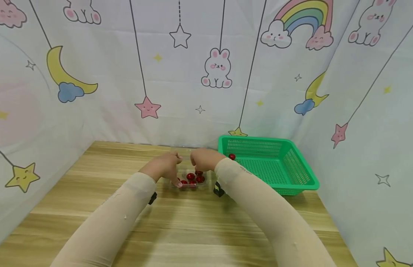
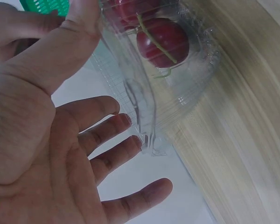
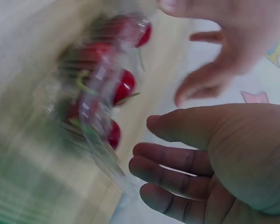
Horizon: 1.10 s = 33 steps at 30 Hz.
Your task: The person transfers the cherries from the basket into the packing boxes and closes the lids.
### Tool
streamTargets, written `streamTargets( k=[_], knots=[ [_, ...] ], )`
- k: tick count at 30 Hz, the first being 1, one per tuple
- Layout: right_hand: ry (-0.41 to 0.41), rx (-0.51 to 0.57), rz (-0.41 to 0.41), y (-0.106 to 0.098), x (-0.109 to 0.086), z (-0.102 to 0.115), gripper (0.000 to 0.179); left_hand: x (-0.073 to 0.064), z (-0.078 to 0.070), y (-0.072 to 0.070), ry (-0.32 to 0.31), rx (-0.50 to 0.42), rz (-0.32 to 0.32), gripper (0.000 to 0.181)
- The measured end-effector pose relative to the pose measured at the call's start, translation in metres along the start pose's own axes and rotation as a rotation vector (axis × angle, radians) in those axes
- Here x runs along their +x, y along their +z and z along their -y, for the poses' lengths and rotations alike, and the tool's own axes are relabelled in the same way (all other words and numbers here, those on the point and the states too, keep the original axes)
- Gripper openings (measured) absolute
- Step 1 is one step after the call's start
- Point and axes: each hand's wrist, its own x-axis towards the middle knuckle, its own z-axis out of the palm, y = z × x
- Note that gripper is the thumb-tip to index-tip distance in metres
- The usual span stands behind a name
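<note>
A clear plastic box (image 1: 183, 173) with several red cherries (image 1: 190, 176) sits on the table; green stems show on the cherries (image 2: 162, 43) in the left wrist view. My left hand (image 1: 164, 167) is at the box's left side, its thumb over the front rim. In the left wrist view, that hand (image 2: 60, 126) has its fingers loosely spread, with fingertips right at the clear plastic edge. My right hand (image 1: 205, 159) hovers over the right back of the box. The right wrist view shows this hand (image 3: 214, 158) with relaxed fingers and nothing between them, beside the rim.
Right of the box stands a green plastic basket (image 1: 306, 178), with one red cherry (image 1: 232, 156) by its left wall. The wooden table (image 1: 179, 230) meets a white patterned curtain (image 1: 179, 126) at the back. Curtain also hangs along both sides.
</note>
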Motion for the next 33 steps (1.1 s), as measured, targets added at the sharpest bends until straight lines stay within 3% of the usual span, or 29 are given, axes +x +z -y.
streamTargets(
  k=[7,21,30,33],
  knots=[
    [0.000,0.073,-0.084,-0.021,-0.016,-0.026,0.024,0.000,-0.004,-0.001,-0.019,-0.004,0.006,0.114],
    [0.128,0.289,-0.276,-0.036,-0.044,-0.090,0.023,-0.001,-0.005,-0.001,-0.009,-0.011,-0.010,0.110],
    [0.175,0.323,-0.258,-0.023,-0.046,-0.131,0.044,-0.003,-0.007,-0.001,-0.003,-0.007,-0.012,0.110],
    [0.200,0.307,-0.224,-0.015,-0.046,-0.144,0.032,-0.003,-0.007,-0.001,-0.005,-0.013,-0.012,0.111]
  ],
)
